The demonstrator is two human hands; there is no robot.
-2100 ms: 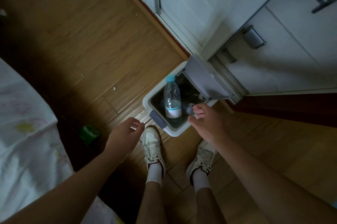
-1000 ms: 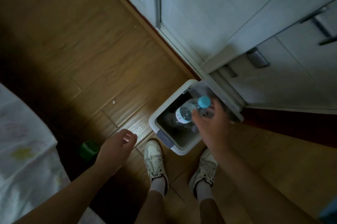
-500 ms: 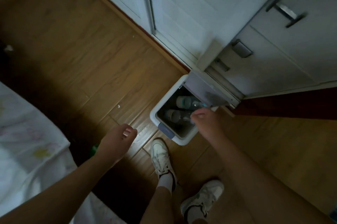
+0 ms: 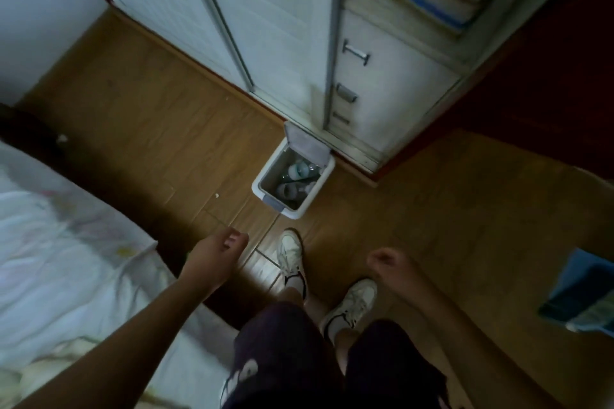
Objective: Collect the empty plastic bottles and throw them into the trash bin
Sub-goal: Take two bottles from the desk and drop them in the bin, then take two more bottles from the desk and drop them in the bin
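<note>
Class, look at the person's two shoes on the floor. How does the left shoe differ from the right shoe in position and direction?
The left shoe stands further forward, nearer the trash bin; the right shoe is set back. The left shoe points roughly toward the bin; the right shoe is angled off to the person's right. Both are white sneakers on the wooden floor.

No words to read anywhere. Labels on bottles [image 4: 300, 170] in trash bin [image 4: 316, 189]: too small, too blurry. White print on dark shorts [image 4: 282, 342]: cut off, letters unclear.
</note>
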